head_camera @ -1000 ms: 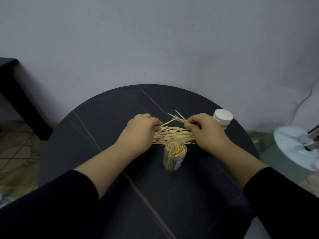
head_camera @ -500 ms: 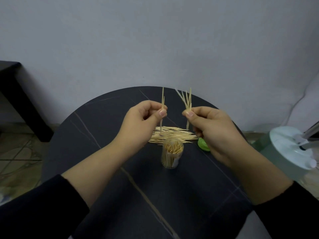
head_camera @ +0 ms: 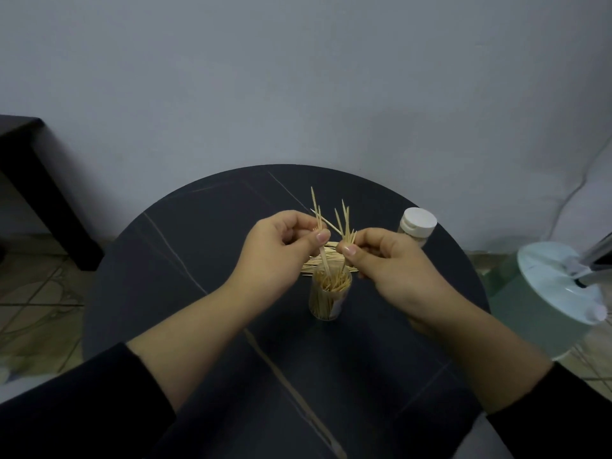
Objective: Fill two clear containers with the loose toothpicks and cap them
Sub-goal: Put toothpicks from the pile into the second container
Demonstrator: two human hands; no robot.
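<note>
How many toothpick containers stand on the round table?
2. An open container stands centrally, below the left hand and right hand, pinching toothpicks; a white-capped container stands near the right edge, beyond the right hand. No others show.

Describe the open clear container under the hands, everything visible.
The clear container is a small, seemingly plastic cylinder, uncapped and upright on the dark table. Pale toothpicks stand crowded inside, nearly to the rim. A whitish label shows low on its right side. The loose pile lies just behind it. The left hand and right hand are above it, not touching it.
</note>
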